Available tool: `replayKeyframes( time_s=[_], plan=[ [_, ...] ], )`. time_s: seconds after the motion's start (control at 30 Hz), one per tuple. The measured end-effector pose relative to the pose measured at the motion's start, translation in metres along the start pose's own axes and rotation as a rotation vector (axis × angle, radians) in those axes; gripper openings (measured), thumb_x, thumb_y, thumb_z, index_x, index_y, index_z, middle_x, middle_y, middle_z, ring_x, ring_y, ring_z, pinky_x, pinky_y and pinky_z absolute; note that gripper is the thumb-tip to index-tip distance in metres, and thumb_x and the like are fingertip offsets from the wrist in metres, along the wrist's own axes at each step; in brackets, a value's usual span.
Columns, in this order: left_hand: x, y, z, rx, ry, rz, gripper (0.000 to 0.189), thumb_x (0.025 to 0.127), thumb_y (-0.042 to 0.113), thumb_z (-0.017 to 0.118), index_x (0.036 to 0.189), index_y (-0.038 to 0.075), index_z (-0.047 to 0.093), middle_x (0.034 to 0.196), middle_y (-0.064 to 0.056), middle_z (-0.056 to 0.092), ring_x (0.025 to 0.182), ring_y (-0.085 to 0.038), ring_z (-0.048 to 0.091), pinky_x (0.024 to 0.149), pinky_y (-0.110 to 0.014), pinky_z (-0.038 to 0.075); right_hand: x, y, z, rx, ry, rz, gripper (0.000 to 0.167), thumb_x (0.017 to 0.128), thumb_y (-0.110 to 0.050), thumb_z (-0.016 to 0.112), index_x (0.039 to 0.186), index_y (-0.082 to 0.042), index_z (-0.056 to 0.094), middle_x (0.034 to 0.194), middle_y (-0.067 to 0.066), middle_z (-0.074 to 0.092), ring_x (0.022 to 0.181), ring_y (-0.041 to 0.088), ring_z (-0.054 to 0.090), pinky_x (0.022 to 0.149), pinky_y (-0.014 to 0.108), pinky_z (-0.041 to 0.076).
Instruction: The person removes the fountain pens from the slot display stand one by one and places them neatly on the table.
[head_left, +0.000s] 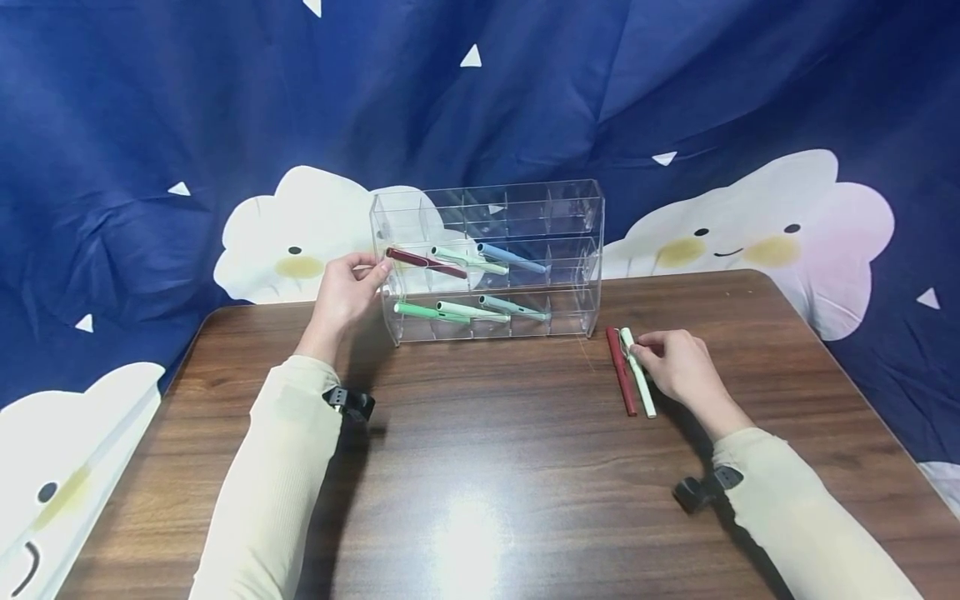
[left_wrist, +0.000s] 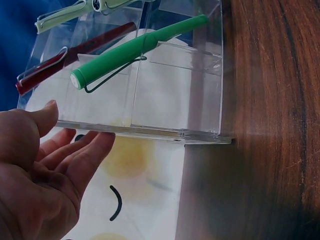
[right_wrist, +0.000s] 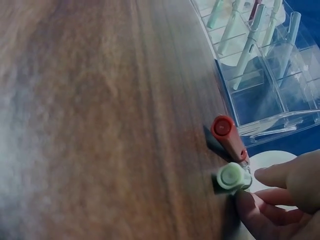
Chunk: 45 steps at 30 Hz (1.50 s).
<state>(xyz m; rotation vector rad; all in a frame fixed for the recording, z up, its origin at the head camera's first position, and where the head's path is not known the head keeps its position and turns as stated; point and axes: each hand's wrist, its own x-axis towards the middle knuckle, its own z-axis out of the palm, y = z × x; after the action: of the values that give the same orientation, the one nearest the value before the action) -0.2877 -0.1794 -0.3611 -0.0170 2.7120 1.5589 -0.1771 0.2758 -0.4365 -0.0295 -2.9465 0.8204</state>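
1. While the right hand [head_left: 678,362] pinches the cap end of a pale green pen [head_left: 641,383] lying on the tabletop [head_left: 525,400], the left hand [head_left: 351,287] touches the side of the tiered rack [head_left: 597,242], thumb and fingers apart, gripping no pen.
2. Red pen [head_left: 622,375]: just beside the pale green pen, near the rack's right end.
3. Progress: six pens are racked. Middle tier: burgundy pen [head_left: 427,262], mint pen [head_left: 471,260], blue pen [head_left: 512,257]. Lower tier: bright green pen [head_left: 431,312], whitish-green pen [head_left: 472,312], grey-green pen [head_left: 513,307]. Loading appears mostly done; two pens remain outside.
4. Materials: slender, smooth pens, some showing bent-wire clips; clear, rigid plastic rack with thin dividers; glossy, brown wood-grain tabletop; blue cloth [head_left: 525,83] printed with white clouds behind.
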Motion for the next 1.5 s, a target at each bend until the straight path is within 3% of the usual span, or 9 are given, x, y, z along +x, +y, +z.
replayKeyframes(
  time_s=[0.33,0.57,0.7,0.8,0.9,1.07,1.2,1.33,1.5],
  plan=[
    [0.002,0.0,-0.001,-0.018,-0.016,-0.006,0.043,0.111,0.026,0.064,0.14,-0.005,0.063,0.141,-0.028,0.069,0.131,-0.038,0.07,0.107,-0.045,0.063,-0.005,-0.001,-0.004,0.051,0.101,-0.003,0.033,0.107,-0.022,0.064,0.122,0.005,0.076,0.115,0.03,0.077,0.116,0.054,0.069,0.102,0.067,0.054],
    [0.003,0.003,-0.004,-0.029,-0.024,-0.039,0.045,0.109,0.029,0.064,0.139,-0.005,0.062,0.143,-0.027,0.069,0.134,-0.036,0.069,0.111,-0.044,0.06,-0.004,-0.009,-0.007,0.087,0.18,-0.072,0.032,0.107,-0.023,0.066,0.123,0.004,0.076,0.105,0.027,0.079,0.092,0.041,0.072,0.082,0.053,0.055],
    [0.004,0.006,-0.001,-0.007,-0.006,-0.039,0.043,0.108,0.029,0.063,0.136,-0.005,0.063,0.14,-0.026,0.071,0.126,-0.035,0.072,0.1,-0.035,0.063,-0.001,-0.016,-0.007,0.11,0.195,-0.107,0.03,0.106,-0.021,0.068,0.122,0.002,0.077,0.102,0.023,0.08,0.087,0.033,0.072,0.076,0.041,0.053],
    [0.006,0.006,0.002,-0.047,-0.01,-0.051,0.042,0.109,0.027,0.062,0.137,-0.005,0.062,0.139,-0.026,0.071,0.121,-0.033,0.072,0.088,-0.023,0.06,0.0,-0.021,-0.007,0.142,0.209,-0.122,0.027,0.105,-0.02,0.069,0.122,0.0,0.078,0.105,0.022,0.081,0.088,0.03,0.073,0.075,0.03,0.052],
    [0.007,0.004,0.006,-0.102,-0.01,-0.061,0.042,0.11,0.024,0.061,0.139,-0.006,0.061,0.139,-0.027,0.071,0.119,-0.031,0.07,0.082,-0.02,0.057,0.003,-0.027,-0.004,0.181,0.228,-0.138,0.027,0.105,-0.02,0.069,0.122,-0.001,0.078,0.107,0.021,0.082,0.087,0.025,0.072,0.072,0.02,0.049],
    [0.006,0.001,0.008,-0.149,-0.012,-0.045,0.045,0.112,0.024,0.06,0.143,-0.008,0.06,0.14,-0.03,0.069,0.127,-0.037,0.07,0.097,-0.031,0.063,0.008,-0.04,0.001,0.229,0.266,-0.16,0.026,0.106,-0.019,0.068,0.122,-0.001,0.078,0.107,0.02,0.082,0.084,0.017,0.069,0.072,0.016,0.047],
    [0.006,0.0,0.008,-0.186,-0.019,-0.052,0.048,0.112,0.024,0.06,0.148,-0.008,0.057,0.143,-0.031,0.067,0.133,-0.04,0.068,0.11,-0.042,0.061,0.011,-0.049,0.004,0.277,0.287,-0.176,0.024,0.105,-0.016,0.068,0.121,-0.001,0.078,0.106,0.02,0.082,0.082,-0.003,0.063,0.074,0.008,0.046],
    [0.007,0.001,0.008,-0.204,-0.024,-0.063,0.048,0.113,0.024,0.059,0.149,-0.007,0.055,0.144,-0.031,0.066,0.134,-0.042,0.067,0.11,-0.044,0.061,0.014,-0.056,0.006,0.348,0.295,-0.224,0.021,0.104,-0.01,0.07,0.12,0.001,0.078,0.106,0.021,0.082,0.082,-0.02,0.057,0.075,-0.001,0.046],
    [0.007,0.001,0.007,-0.21,-0.039,-0.07,0.048,0.113,0.024,0.059,0.149,-0.007,0.055,0.144,-0.031,0.066,0.133,-0.043,0.067,0.104,-0.038,0.064,0.017,-0.065,0.008,0.396,0.299,-0.287,0.02,0.102,-0.006,0.071,0.119,0.001,0.078,0.11,0.022,0.081,0.088,-0.021,0.057,0.079,-0.001,0.049]
  ],
)
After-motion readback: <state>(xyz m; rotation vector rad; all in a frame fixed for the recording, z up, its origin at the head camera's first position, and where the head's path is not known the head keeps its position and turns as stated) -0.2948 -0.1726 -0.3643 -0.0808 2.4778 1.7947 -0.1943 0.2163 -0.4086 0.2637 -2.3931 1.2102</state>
